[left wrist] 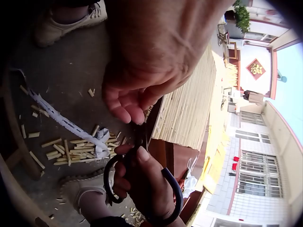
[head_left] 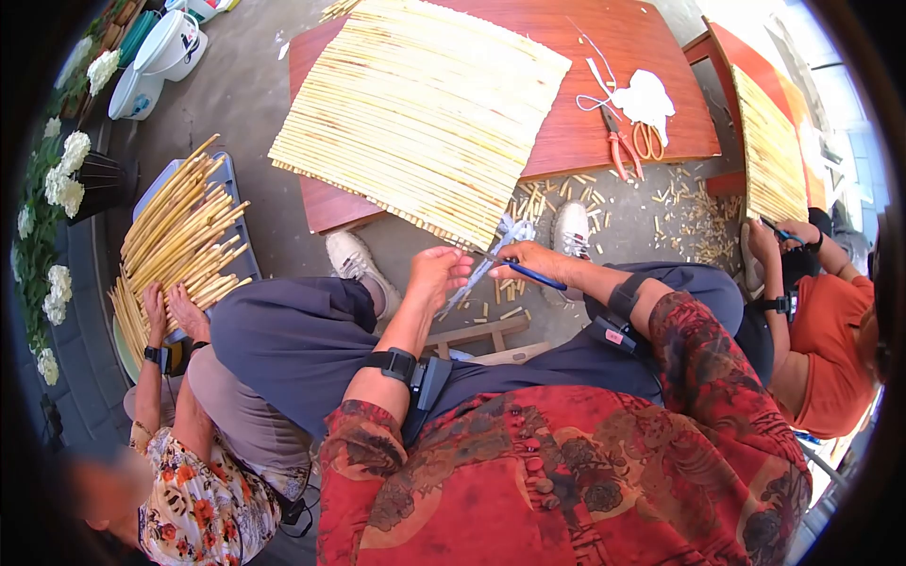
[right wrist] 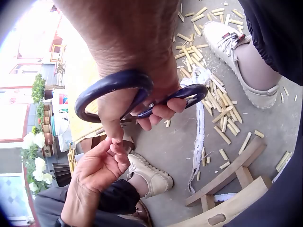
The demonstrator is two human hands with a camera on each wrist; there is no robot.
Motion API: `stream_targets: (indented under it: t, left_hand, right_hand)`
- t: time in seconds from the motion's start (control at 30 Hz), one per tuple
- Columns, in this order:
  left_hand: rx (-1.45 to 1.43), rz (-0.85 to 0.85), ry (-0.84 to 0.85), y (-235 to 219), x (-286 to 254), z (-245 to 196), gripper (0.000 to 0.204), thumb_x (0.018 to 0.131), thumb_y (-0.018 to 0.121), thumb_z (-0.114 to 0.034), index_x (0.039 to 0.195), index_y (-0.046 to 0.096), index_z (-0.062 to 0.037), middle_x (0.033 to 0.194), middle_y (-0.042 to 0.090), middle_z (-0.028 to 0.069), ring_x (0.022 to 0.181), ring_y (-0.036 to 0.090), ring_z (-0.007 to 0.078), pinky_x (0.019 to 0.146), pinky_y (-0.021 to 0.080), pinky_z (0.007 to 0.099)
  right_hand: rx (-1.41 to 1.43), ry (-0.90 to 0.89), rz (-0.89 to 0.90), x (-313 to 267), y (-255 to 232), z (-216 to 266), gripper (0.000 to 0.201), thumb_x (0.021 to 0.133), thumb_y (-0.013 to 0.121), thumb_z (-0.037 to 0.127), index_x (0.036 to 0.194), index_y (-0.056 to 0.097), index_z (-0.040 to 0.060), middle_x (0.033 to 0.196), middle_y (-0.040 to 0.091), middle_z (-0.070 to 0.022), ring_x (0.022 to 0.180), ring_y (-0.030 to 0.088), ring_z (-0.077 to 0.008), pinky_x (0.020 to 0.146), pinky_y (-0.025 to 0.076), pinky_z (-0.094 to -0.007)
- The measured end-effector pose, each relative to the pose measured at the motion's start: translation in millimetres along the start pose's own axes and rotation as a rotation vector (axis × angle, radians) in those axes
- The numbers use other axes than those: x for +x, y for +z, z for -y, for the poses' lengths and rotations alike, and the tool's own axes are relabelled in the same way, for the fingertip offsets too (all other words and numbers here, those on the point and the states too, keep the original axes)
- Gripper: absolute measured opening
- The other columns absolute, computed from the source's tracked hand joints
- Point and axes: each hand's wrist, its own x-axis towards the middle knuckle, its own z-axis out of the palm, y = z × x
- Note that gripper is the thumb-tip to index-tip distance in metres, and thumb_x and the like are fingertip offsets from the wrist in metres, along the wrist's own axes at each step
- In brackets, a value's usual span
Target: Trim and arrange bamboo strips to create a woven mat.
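Observation:
My right hand (head_left: 522, 262) grips a pair of scissors (right wrist: 113, 92) with dark blue loop handles; thumb and fingers go through the loops. The blades point toward my left hand (head_left: 440, 274). In the left wrist view, the left hand's fingers (left wrist: 122, 113) are bent, tips close to the thumb beside the blades, and no thing shows between them. Both hands are at the near corner of a mat of pale reed sticks (head_left: 415, 113), which overhangs the reddish-brown table (head_left: 675, 132). Behind the right hand hangs a white strip of cloth (right wrist: 198, 146).
Pliers (head_left: 620, 146), orange-handled scissors (head_left: 648, 141) and a bundle of white string (head_left: 646, 99) lie on the table. Cut stick ends (head_left: 694, 212) litter the floor around a wooden stool (head_left: 481, 338). At left, another person's hands (head_left: 175, 311) rest on sticks; at right, someone works on another mat (head_left: 769, 151).

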Motion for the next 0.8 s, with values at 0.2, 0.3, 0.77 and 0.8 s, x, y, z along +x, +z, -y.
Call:
stream_targets:
  t: [0.2,0.3,0.77,0.8]
  left_hand:
    - [-0.050,0.002,0.015,2,-4,1,0.015,0.081,0.052,-0.007,0.093,0.052,0.0022,0.079,0.061,0.0104,0.062,0.057,0.0125,0.052,0.048,0.0252]
    - [0.021,0.021,-0.004,-1,1,3,0.014,0.081,0.055,-0.010,0.091,0.054,0.0001,0.079,0.062,0.0099,0.063,0.058,0.0132,0.054,0.048,0.0278]
    - [0.011,0.000,0.108,2,1,7,0.010,0.079,0.054,-0.006,0.086,0.055,0.0019,0.074,0.061,0.0106,0.057,0.055,0.0118,0.049,0.047,0.0240]
    - [0.007,-0.005,0.085,1,1,6,0.010,0.079,0.054,-0.006,0.086,0.055,0.0019,0.073,0.061,0.0106,0.057,0.055,0.0119,0.049,0.047,0.0242]
  right_hand:
    - [-0.056,-0.018,-0.060,-5,1,5,0.045,0.073,0.059,0.042,0.090,0.058,0.0002,0.076,0.058,-0.0179,0.074,0.057,-0.0274,0.067,0.043,-0.0348]
    - [-0.090,-0.039,-0.102,-8,1,5,0.043,0.073,0.059,0.040,0.091,0.058,0.0008,0.076,0.059,-0.0179,0.073,0.057,-0.0285,0.067,0.044,-0.0352]
    - [0.075,-0.062,0.085,9,-4,1,0.063,0.070,0.056,0.058,0.103,0.053,0.0037,0.069,0.050,-0.0051,0.060,0.048,-0.0097,0.052,0.040,-0.0222]
    - [0.073,-0.065,0.089,10,-4,2,0.063,0.070,0.056,0.058,0.103,0.053,0.0037,0.069,0.050,-0.0051,0.060,0.048,-0.0097,0.052,0.040,-0.0222]
